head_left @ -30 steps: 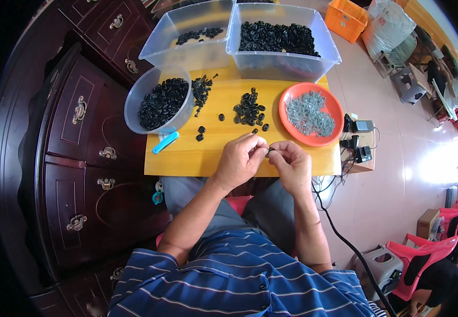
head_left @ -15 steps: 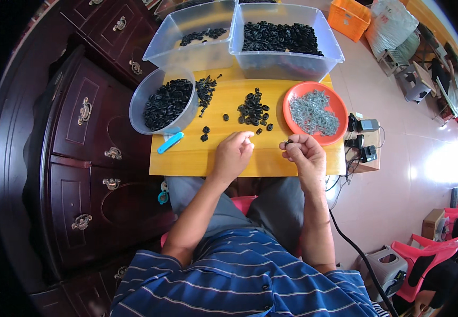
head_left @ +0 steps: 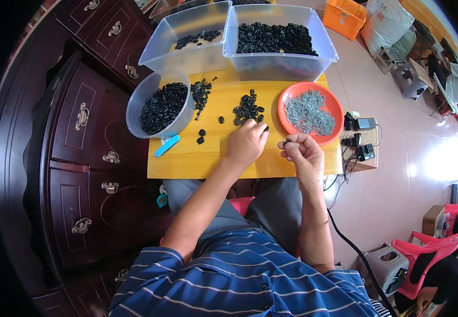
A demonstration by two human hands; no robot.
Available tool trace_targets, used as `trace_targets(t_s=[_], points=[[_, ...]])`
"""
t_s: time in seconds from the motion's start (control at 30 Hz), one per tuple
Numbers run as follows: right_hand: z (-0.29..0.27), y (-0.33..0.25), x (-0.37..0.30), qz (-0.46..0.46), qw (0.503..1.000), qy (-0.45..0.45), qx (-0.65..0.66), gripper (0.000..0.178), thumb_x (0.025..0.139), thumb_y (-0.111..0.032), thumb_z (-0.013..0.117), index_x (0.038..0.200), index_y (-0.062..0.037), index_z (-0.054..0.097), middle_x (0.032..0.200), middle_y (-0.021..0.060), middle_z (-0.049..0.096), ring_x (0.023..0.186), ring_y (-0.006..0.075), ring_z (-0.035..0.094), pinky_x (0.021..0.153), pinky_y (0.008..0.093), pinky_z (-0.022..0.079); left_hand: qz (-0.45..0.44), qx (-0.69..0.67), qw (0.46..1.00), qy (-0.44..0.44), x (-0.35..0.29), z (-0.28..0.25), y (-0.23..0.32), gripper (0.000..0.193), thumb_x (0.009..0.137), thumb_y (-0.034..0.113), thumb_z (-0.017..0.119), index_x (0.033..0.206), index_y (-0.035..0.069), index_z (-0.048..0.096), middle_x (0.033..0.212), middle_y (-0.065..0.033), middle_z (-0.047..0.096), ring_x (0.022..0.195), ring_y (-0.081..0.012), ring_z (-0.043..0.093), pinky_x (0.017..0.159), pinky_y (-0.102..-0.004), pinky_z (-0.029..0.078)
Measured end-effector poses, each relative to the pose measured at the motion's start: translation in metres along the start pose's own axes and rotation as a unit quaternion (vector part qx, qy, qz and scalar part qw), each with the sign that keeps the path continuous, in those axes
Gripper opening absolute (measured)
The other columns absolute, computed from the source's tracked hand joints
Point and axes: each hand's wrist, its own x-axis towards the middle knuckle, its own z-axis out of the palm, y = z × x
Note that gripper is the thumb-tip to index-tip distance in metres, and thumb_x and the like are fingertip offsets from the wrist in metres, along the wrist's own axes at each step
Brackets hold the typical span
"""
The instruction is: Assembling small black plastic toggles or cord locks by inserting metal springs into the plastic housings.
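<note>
Looking down through the head camera, I see a yellow table [head_left: 213, 165] with a person's two bare hands working above its near part. The right hand [head_left: 307, 157] is raised near the plate, its thumb and fingers pinched together on a small dark piece [head_left: 287, 141]; the grip covers most of it, so I cannot make out its exact form. The left hand [head_left: 246, 143] reaches palm down to the near edge of a loose pile of black pieces [head_left: 247, 108] in the middle of the table. Its fingers are bent at the pile, and I cannot tell whether they have closed on anything. To the right is a round orange-red plate [head_left: 337, 107] heaped with slim silvery metal parts [head_left: 308, 113]. To the left is a round clear tub [head_left: 132, 115] filled with black pieces, with a blue-handled tool [head_left: 167, 146] just in front of it. Two clear rectangular bins, left [head_left: 186, 64] and right [head_left: 282, 66], stand side by side at the back. I judge the step in hand to be collecting a piece with the left hand; as I read it, the next move calls for a light fingertip pinch on one piece, with the right hand's hold kept steady.
</note>
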Motion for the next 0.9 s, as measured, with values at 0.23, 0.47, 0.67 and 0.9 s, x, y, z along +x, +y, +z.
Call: trace_targets(t_s=[0.23, 0.47, 0.67, 0.9], points=[[0.001, 0.0, -0.001, -0.004, 1.0, 0.003, -0.001, 0.019, 0.099, -0.003, 0.063, 0.116, 0.0046, 0.061, 0.101, 0.0109, 0.073, 0.094, 0.0141, 0.071, 0.084, 0.0278, 0.057, 0.023, -0.128, 0.988, 0.087, -0.004, -0.003, 0.002, 0.008, 0.09, 0.01, 0.069, 0.097, 0.006, 0.072, 0.086, -0.009, 0.07, 0.068, -0.0262, 0.07, 0.061, -0.0386, 0.056], [0.006, 0.001, -0.003, -0.006, 1.0, 0.009, 0.015, 0.018, 0.099, -0.003, 0.063, 0.116, 0.0036, 0.061, 0.101, 0.0101, 0.073, 0.096, 0.0144, 0.071, 0.084, 0.0275, 0.057, -0.112, -0.407, 0.904, 0.063, -0.031, -0.028, 0.031, 0.01, 0.09, -0.003, 0.069, 0.099, 0.0, 0.072, 0.078, -0.0007, 0.069, 0.065, -0.0017, 0.061, 0.059, -0.0193, 0.048], [0.011, 0.003, -0.004, -0.015, 1.0, 0.0, 0.018, 0.018, 0.099, -0.002, 0.064, 0.116, 0.0032, 0.062, 0.1, 0.0097, 0.073, 0.096, 0.0147, 0.071, 0.084, 0.0274, 0.057, -0.136, -0.491, 0.86, 0.038, -0.04, -0.038, 0.033, 0.008, 0.091, -0.003, 0.069, 0.098, -0.002, 0.071, 0.077, 0.0009, 0.067, 0.063, -0.0016, 0.058, 0.057, -0.0197, 0.047], [0.015, 0.003, -0.004, -0.012, 0.995, 0.025, 0.091, 0.017, 0.099, -0.004, 0.064, 0.116, 0.0, 0.063, 0.101, 0.0098, 0.074, 0.086, 0.0122, 0.069, 0.078, 0.0246, 0.055, -0.01, -0.407, 0.911, -0.07, -0.049, -0.05, 0.065, 0.006, 0.089, -0.002, 0.068, 0.094, 0.0, 0.07, 0.082, -0.002, 0.064, 0.065, -0.0054, 0.058, 0.057, -0.0236, 0.045]])
